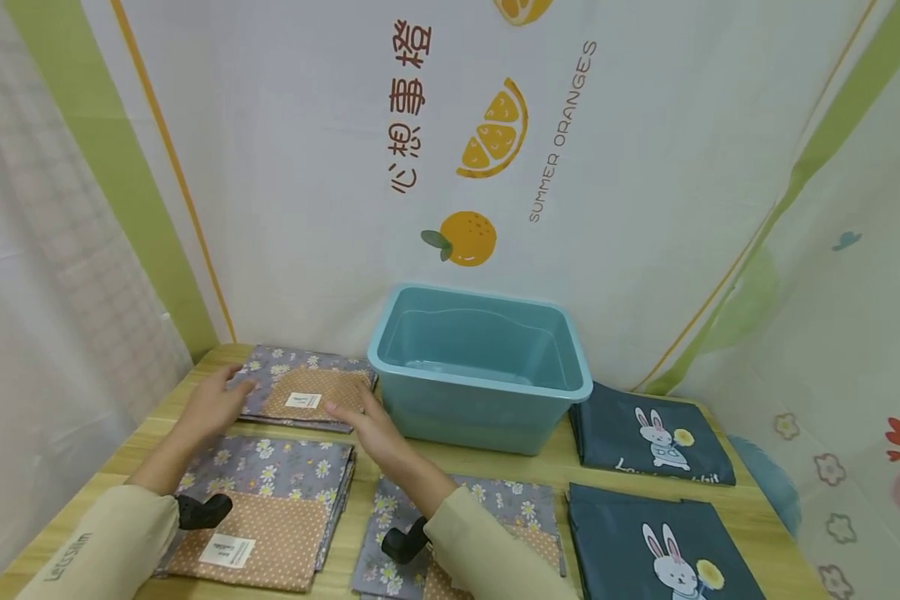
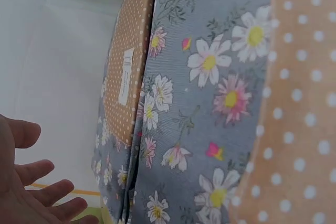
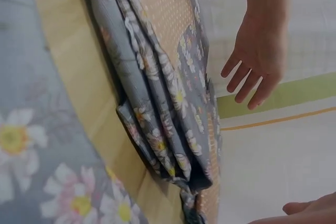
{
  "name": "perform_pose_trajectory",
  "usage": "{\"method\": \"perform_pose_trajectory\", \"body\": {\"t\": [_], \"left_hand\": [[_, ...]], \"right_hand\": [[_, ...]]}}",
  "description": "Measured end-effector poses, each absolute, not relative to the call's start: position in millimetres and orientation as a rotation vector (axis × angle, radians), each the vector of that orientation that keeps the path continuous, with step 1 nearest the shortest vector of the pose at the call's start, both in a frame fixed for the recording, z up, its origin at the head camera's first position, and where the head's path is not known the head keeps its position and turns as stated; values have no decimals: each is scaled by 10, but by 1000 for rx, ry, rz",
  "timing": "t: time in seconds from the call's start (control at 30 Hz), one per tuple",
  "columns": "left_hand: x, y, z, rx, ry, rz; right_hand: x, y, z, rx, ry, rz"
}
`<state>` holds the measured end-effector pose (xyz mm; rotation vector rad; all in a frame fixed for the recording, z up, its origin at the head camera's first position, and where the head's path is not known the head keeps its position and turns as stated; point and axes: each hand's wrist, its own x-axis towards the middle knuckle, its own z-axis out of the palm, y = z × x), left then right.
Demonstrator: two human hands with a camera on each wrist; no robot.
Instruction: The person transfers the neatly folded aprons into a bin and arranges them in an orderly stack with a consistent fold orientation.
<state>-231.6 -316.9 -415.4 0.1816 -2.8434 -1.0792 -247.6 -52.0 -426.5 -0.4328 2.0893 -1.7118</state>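
At the back left of the table lies a folded grey floral cloth (image 1: 307, 387) with a tan polka-dot panel and a white label. My left hand (image 1: 216, 402) is at its left edge, fingers spread. On the opposite side, my right hand (image 1: 378, 429) reaches over its right front corner, thumb and fingers apart. Both palms face inward and neither grips anything. A thicker folded floral cloth (image 1: 270, 475) lies nearer, below the left hand. Another floral cloth (image 1: 528, 498) sits under the right forearm, partly hidden by it. In the right wrist view, folded layers (image 3: 152, 82) show at a cloth's edge.
A blue-green plastic bin (image 1: 480, 408) with nothing inside stands at the back middle, close beside the right hand. Two dark folded cloths with rabbit prints, one far (image 1: 652, 437) and one near (image 1: 663, 542), lie on the right. A printed white curtain (image 1: 307, 167) hangs behind the wooden table.
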Motion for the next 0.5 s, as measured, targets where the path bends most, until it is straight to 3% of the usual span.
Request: {"method": "perform_pose_trajectory", "body": {"t": [0.5], "left_hand": [[-2551,-3390,-4267,322,-2882,-1120]], "right_hand": [[-2709,-766,-4456,-150,1892,-1933]]}}
